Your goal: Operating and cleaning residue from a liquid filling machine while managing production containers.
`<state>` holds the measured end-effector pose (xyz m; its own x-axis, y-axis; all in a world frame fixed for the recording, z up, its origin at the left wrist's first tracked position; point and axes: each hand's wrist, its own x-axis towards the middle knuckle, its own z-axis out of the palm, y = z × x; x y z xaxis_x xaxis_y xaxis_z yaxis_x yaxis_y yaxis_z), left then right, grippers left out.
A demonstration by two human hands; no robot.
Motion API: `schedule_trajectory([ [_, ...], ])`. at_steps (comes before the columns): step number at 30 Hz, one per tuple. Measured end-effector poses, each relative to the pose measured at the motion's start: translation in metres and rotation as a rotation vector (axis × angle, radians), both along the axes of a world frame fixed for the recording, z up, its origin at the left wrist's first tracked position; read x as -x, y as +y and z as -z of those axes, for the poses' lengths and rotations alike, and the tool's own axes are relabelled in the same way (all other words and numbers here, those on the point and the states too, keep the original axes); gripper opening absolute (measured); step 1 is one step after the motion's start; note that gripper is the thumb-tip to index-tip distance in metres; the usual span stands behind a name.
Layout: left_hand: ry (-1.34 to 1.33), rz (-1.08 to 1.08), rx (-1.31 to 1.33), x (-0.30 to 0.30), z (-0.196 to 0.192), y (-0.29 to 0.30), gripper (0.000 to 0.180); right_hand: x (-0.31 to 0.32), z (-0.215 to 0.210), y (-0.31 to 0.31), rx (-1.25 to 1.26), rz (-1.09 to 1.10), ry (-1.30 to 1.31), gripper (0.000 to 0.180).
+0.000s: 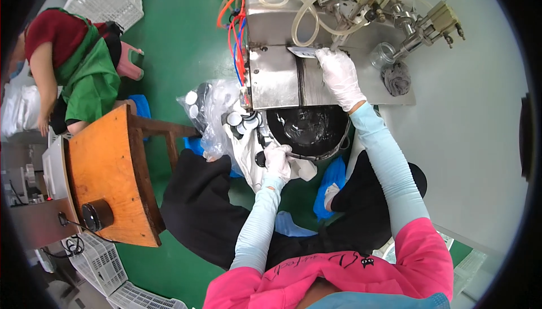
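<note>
My left hand (278, 161), in a white glove, sits just below picture centre, fingers curled and closed on a fold of white cloth (296, 168). The cloth lies against the near rim of a round black basin (307, 131), which sits at 12 o'clock from that hand. The basin holds a dark glossy liquid.

My right hand (339, 77), also gloved in white, is at 1 o'clock from the left hand, well apart from it. Its fingers are extended and lie flat, close together, on the stainless steel machine housing (276, 77), with the fingertips touching a small light blue piece (303, 52) at the housing's upper edge. I cannot tell whether the fingertips pinch that piece or only press on it.

Surroundings:
- At 9 o'clock from the left hand, a clear plastic bag (212, 108) holds round white caps (234, 119).
- At 12 o'clock from the right hand, clear hoses (310, 12) loop over the machine; orange and blue tubes (237, 32) run down its left side.
- At 3 o'clock from the right hand, a glass jar (382, 55) stands under a metal nozzle, with a grey rag (397, 77) just beside it.
- At 9 o'clock in the picture, a wooden table (110, 168) carries a black round object (97, 214).
- At 10 o'clock, a person in a red top and green apron (84, 66) sits.
</note>
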<state>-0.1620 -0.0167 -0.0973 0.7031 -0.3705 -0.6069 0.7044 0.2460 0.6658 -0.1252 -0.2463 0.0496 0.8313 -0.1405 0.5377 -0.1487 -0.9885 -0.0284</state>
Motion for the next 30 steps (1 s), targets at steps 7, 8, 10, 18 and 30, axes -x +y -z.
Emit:
schedule_trajectory([
  [7, 0.009, 0.016, -0.009, -0.002, -0.004, 0.000, 0.018, 0.024, -0.024, 0.005, -0.040, -0.204, 0.088, 0.010],
  [8, 0.023, 0.012, 0.000, -0.002, -0.002, 0.001, 0.020, 0.030, -0.028, 0.007, -0.029, -0.205, 0.198, 0.015],
  [10, 0.003, -0.003, 0.006, 0.000, 0.003, 0.003, 0.017, 0.041, -0.033, 0.014, -0.017, -0.202, 0.306, 0.021],
  [18, 0.034, 0.013, 0.035, 0.002, 0.005, 0.005, 0.025, 0.090, -0.040, 0.040, 0.000, -0.288, 0.213, 0.012],
  [30, -0.020, -0.005, 0.049, 0.008, 0.000, 0.009, 0.014, 0.136, -0.017, 0.064, -0.077, -0.148, 0.368, 0.018],
])
